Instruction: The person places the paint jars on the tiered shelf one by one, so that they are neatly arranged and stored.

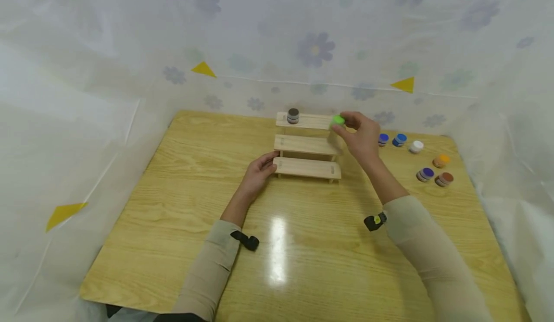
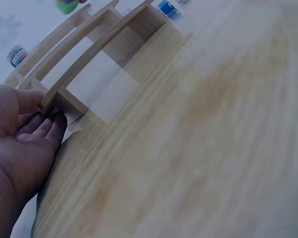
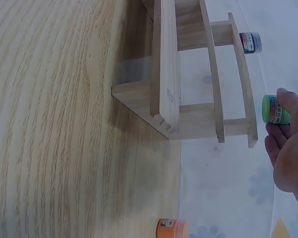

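Note:
A three-step wooden stand (image 1: 306, 144) stands toward the back of the table. My left hand (image 1: 256, 177) grips the left end of its lowest step, thumb above and fingers underneath in the left wrist view. Between the thumb and fingers of my right hand (image 1: 364, 138) is a small green paint jar (image 3: 273, 109). The right wrist view shows a gap between this jar and the top step (image 3: 244, 82), close over its right end. A dark-lidded paint jar (image 1: 293, 116) sits near the left end of that top step.
Right of the stand, several paint jars stand on the wooden table (image 1: 303, 264): blue ones (image 1: 400, 140), a white one (image 1: 416, 146), an orange one (image 1: 441, 161), a purple one (image 1: 425, 174) and a brown one (image 1: 444, 179). Flowered sheeting (image 1: 259, 33) hangs behind.

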Demonstrator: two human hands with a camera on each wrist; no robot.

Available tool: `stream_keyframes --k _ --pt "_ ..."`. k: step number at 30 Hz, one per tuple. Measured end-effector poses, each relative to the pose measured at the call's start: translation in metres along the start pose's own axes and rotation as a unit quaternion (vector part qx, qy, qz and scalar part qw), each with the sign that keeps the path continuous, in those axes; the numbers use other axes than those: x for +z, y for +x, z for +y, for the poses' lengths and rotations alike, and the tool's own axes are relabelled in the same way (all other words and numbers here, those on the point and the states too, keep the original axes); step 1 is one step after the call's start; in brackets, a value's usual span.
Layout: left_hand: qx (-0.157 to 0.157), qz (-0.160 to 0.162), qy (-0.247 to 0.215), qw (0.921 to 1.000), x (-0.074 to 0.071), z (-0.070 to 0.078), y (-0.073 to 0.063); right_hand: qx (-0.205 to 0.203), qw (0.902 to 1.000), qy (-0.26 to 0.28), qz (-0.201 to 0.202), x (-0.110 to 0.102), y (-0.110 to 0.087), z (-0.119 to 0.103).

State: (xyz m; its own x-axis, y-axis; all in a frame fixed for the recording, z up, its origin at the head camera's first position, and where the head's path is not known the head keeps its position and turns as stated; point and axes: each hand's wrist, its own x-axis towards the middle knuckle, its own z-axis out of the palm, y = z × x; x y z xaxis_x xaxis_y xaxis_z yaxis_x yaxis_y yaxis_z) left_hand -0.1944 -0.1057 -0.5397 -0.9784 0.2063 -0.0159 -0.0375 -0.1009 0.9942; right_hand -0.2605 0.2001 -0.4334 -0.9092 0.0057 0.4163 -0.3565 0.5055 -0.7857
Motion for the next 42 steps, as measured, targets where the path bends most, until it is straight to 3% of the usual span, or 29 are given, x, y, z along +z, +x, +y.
stream_keyframes --k 8,15,24,31,42 --pt "0.0 0.001 0.007 1.0 0.0 0.001 0.002 0.023 0.9978 0.054 -0.03 0.029 0.015 -0.009" --pt "-0.001 -0.003 0.003 1.0 0.003 -0.002 0.005 0.028 0.9989 0.034 -0.013 0.044 0.021 -0.017" --pt "0.004 -0.009 0.006 0.9999 0.002 0.0 0.005 0.024 0.9995 0.018 -0.005 0.051 0.015 -0.02" --pt "0.002 -0.006 0.004 1.0 0.003 -0.001 0.005 0.02 0.9996 0.02 -0.006 0.049 0.008 -0.017" --pt "0.002 -0.001 0.008 1.0 -0.002 -0.003 0.002 0.009 0.9942 0.088 0.061 0.021 -0.021 0.007"
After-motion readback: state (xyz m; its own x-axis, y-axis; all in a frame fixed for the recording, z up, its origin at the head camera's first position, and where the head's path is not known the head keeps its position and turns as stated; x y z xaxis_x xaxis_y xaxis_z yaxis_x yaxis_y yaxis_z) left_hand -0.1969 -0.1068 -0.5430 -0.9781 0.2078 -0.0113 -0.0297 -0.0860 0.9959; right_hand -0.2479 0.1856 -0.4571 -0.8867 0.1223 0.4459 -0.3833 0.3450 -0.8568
